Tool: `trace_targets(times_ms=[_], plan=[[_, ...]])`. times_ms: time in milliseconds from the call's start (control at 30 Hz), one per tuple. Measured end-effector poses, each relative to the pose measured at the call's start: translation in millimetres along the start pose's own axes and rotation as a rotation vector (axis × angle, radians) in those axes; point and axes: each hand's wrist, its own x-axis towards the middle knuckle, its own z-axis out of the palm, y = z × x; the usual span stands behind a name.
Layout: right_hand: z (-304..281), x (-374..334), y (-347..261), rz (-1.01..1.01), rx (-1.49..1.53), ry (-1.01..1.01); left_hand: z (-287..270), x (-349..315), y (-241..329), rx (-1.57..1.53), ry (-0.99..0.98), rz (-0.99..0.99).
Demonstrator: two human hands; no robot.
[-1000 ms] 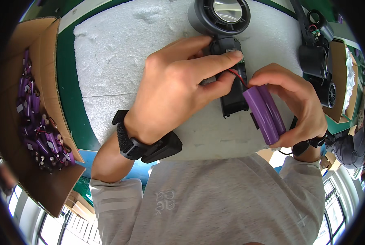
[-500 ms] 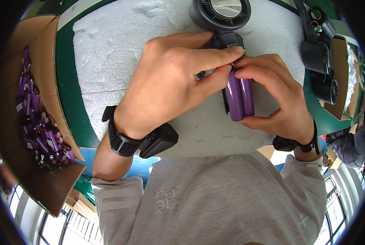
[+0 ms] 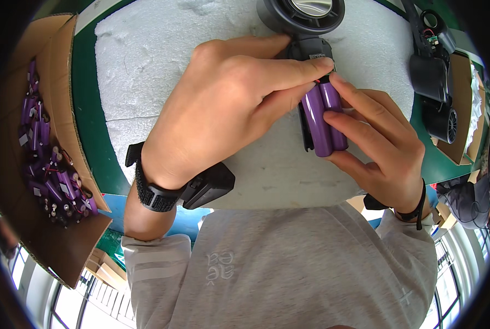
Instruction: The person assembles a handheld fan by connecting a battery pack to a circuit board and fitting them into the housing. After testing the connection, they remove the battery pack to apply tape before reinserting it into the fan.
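Note:
A purple battery pack (image 3: 317,123) of two cylinders lies lengthwise over the open handle of a black round-headed device (image 3: 278,19), which looks like a handheld fan. My right hand (image 3: 382,131) grips the pack from the right, thumb at its near end and fingers along its side and top. At the pack's far end, my left hand (image 3: 223,98) is closed, index finger and thumb pinching beside a bit of red wire (image 3: 318,81). What lies between those fingertips is hidden. The black handle shell (image 3: 305,131) shows along the pack's left edge.
White foam sheet (image 3: 130,71) covers the green table. At left stands a cardboard box (image 3: 64,66) holding many purple battery packs (image 3: 53,175). On the right are black device parts (image 3: 431,77) beside another cardboard box (image 3: 461,142).
The pack's near end has risen slightly away from me. My right hand's fingers have shifted down and spread along its side; the left hand keeps its pinch near the far end.

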Motion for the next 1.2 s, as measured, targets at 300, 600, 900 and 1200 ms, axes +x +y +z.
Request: trace_targets(times_ms=[300,600,900,1200], plan=[[4.3,-2.2,-2.9,0.02,-0.04,0.029,3.6,-2.5,-1.9,0.006,0.021,0.027],[11.6,2.1,5.7,0.045,0.077,0.079,6.4,-2.7,-1.3,-0.155,-0.021,-0.127],[8.3,12.5,-0.8,0.165,0.109,0.084,4.9,0.5,3.3,-0.257,0.022,-0.219],[2.2,10.8,-3.8,0.114,0.047,0.094,9.0,-3.3,4.2,-0.266,0.106,-0.094]])
